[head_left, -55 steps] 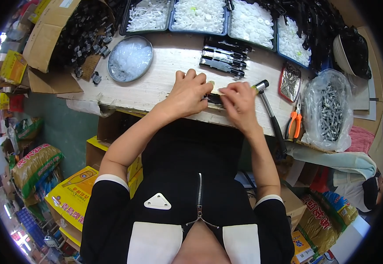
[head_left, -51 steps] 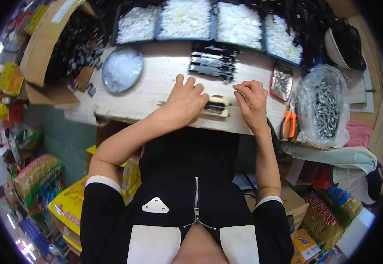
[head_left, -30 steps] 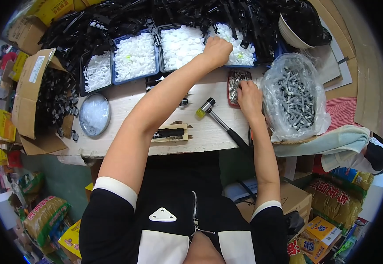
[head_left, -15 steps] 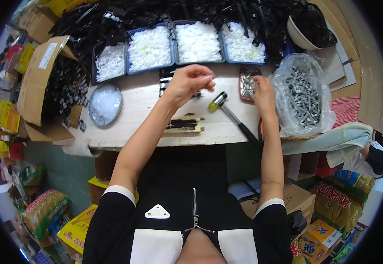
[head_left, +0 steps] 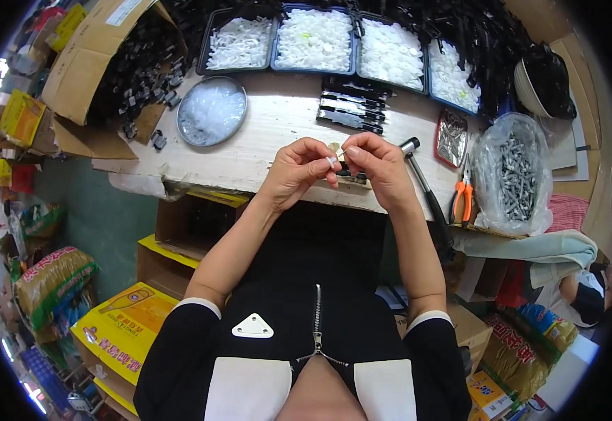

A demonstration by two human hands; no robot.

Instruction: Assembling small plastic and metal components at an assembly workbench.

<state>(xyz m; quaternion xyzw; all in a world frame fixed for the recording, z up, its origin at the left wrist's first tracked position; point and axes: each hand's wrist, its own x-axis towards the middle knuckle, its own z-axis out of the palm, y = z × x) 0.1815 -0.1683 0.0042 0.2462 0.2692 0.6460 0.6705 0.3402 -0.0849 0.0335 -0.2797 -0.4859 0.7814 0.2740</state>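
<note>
My left hand (head_left: 292,175) pinches a small white plastic piece (head_left: 332,161) between thumb and fingertips. Close against it, my right hand (head_left: 383,168) grips a thin metal pin (head_left: 343,153) in its fingertips. Both hands are raised over the table's front edge, nearly touching. Beneath them lies a wooden block with a black part (head_left: 355,177), mostly hidden. Just beyond, several black strips with shiny faces (head_left: 351,105) lie side by side. A hammer (head_left: 426,188) rests right of my right hand, its head partly behind the fingers.
Trays of white pieces (head_left: 313,42) line the back. A round dish of clear pieces (head_left: 212,116) and a carton of black parts (head_left: 81,67) stand left. At right are a red tray of metal pins (head_left: 452,137), orange-handled pliers (head_left: 462,200) and a bag of grey parts (head_left: 516,175).
My right hand has left the red tray and come left to meet my left hand, which is lower and nearer. The whole view has shifted, so the table sits further up and right.
</note>
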